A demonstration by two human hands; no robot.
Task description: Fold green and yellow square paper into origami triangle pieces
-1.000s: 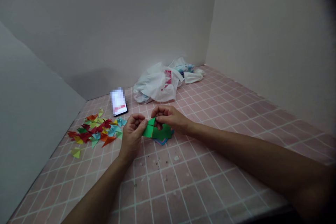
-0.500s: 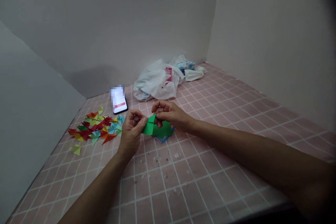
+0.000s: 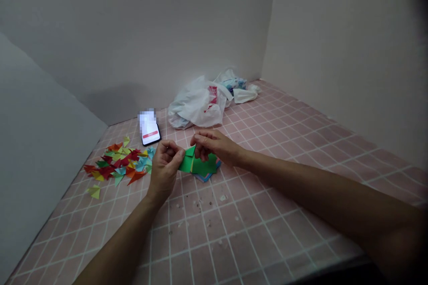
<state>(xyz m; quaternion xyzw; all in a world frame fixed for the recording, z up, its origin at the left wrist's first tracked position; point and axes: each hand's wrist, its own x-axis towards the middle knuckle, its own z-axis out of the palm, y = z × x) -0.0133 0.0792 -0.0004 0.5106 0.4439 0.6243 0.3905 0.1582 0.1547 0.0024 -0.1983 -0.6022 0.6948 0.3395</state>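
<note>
A partly folded green origami paper (image 3: pixel 186 164) is raised a little above the table, tilted, with a folded flap along its top. My left hand (image 3: pixel 164 164) pinches its left side between thumb and fingers. At its upper right corner, the curled fingers of my right hand (image 3: pixel 216 144) close on the edge; the fingertips are partly hidden. Just behind and below lies a stack of square paper (image 3: pixel 206 167), green on top, with blue and pink edges showing underneath.
Many small folded paper pieces (image 3: pixel 115 162) in red, orange, yellow and blue lie in a pile at the left. A lit phone (image 3: pixel 150 133) leans behind them. White plastic bags (image 3: pixel 197 104) sit by the back wall on the pink tiled-pattern table (image 3: pixel 214 240).
The view has shifted slightly, moving everything a little left. My right fingers have curled further at the green paper's upper corner; my left hand keeps its pinch.
</note>
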